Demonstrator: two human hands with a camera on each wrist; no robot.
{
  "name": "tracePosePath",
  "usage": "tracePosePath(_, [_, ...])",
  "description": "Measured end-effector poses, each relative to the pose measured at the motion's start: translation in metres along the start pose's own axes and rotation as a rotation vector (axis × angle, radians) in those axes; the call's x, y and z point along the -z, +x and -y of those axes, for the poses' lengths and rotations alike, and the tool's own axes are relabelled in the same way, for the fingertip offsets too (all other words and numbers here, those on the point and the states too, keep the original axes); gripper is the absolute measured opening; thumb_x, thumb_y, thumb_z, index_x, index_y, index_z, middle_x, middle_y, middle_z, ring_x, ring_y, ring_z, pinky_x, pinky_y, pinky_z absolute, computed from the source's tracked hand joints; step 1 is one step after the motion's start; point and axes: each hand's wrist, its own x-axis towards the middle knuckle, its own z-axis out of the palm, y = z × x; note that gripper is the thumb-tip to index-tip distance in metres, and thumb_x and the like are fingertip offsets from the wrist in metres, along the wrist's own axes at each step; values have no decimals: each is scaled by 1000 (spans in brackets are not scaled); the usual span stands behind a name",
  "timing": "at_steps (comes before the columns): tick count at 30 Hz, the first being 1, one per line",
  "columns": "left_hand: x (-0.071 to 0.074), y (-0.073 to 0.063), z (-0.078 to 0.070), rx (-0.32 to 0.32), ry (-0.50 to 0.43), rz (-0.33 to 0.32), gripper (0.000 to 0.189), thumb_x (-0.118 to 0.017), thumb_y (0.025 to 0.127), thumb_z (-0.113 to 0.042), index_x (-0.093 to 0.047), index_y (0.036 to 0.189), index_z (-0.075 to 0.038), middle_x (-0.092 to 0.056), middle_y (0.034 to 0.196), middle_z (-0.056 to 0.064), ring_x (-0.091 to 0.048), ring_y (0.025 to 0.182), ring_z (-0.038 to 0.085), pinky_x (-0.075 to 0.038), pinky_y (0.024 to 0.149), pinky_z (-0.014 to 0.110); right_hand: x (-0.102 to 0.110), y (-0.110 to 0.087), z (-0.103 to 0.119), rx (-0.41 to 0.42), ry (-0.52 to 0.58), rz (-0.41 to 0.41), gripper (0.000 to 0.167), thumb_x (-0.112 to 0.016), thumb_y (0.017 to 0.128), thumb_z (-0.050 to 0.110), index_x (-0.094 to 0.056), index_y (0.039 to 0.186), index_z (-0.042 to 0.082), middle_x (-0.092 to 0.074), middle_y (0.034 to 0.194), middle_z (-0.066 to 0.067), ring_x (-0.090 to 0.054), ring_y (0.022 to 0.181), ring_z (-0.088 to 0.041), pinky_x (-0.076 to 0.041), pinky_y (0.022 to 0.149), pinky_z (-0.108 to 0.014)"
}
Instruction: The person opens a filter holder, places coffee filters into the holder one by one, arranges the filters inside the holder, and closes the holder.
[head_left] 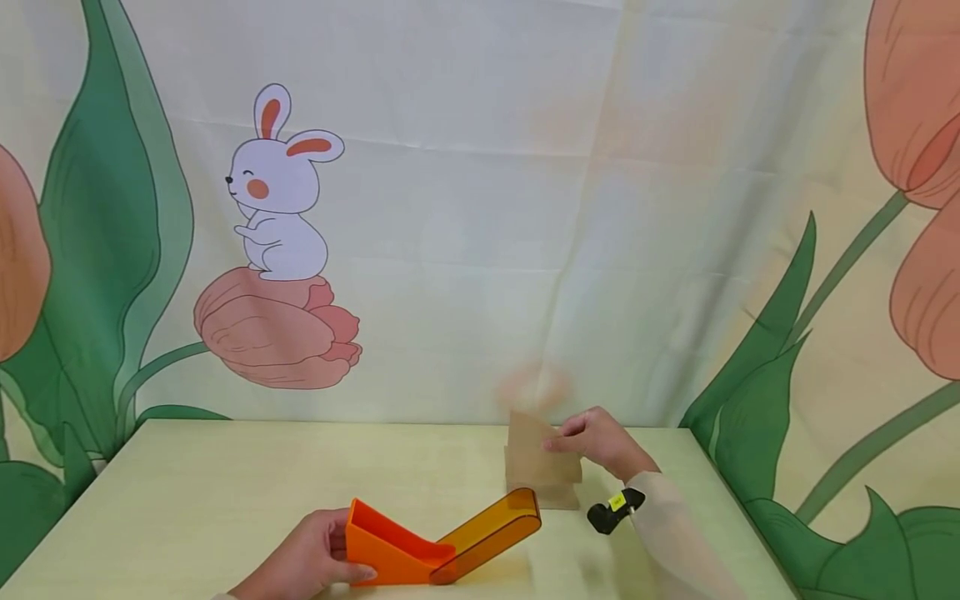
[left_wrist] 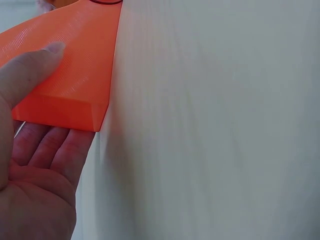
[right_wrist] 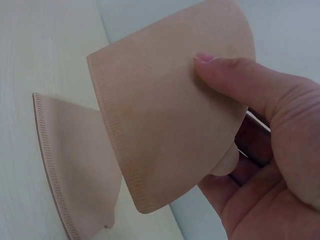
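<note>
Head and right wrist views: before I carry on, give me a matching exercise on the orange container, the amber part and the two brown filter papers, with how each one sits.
Things
1. Orange container
2. Amber part
3. Upper filter paper
4. Lower filter paper

Places and states
A. Lying flat on the table
B. Pinched by the right hand
C. Gripped by the left hand
D. See-through, slanting upward from the container's end

Right pairs: 1-C, 2-D, 3-B, 4-A.
</note>
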Motion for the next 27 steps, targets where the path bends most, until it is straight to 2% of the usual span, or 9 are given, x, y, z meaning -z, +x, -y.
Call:
tracePosePath(8, [1,0,0,-13,6,5,58,-89,78,-18,-65,128,-2,-75,118,7,-71,101,21,-61,95,41,-1,-9,17,58,10,-1,25,-89,79,36,-83,85,13,-73,89,0,-58,87,-21,-46,82,-34])
tracePosePath(13, [1,-3,-2,-21,-8,13,58,-89,78,-19,-65,128,-3,-75,118,7,-71,102,22,-61,94,39,-2,-15,30,126,-23,0,25,-88,81,36,-82,86,12,-73,86,0,-57,83,-20,-47,76,-32])
tracePosePath(19, [0,-3,-2,-33,-8,17,58,-89,78,-18,-65,128,-3,-75,118,7,-71,102,22,-61,94,40,-3,-23,46,194,-13,-11,24,-88,82,32,-82,87,9,-73,85,-1,-56,79,-20,-49,71,-31])
tracePosePath(27, [0,-3,-1,-46,-18,20,57,-89,78,-18,-65,128,-2,-75,118,8,-71,102,22,-61,94,39,-11,-35,70,243,16,6,22,-88,82,29,-82,88,8,-73,84,-2,-57,78,-19,-50,70,-31])
